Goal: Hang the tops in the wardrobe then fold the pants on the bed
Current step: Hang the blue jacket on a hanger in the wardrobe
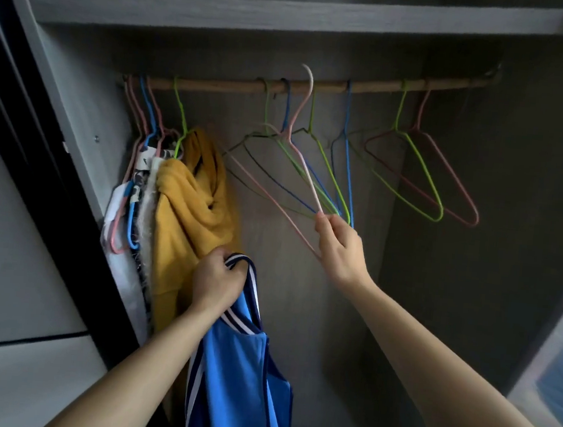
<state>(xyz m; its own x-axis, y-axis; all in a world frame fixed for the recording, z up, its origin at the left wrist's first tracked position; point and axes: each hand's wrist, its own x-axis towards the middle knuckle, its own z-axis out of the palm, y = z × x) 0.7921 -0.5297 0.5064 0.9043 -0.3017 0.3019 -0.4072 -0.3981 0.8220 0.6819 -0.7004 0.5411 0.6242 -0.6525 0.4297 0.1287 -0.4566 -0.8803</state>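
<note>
Hem of blue top (241, 364) cut off at frame's 6 o'clock; clothes behind yellow top (191, 211) mostly hidden | your left hand (219, 278): fingers curled round the blue top's striped strap, at 5 o'clock of the yellow top | your right hand (342, 250): fingers pinch pink hanger (308, 173) at its lower corner, hook at 12 o'clock by the rod (216, 85), contact unclear.

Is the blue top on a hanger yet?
No, the left hand grips the blue top by its strap, apart from the pink hanger in the right hand.
</note>
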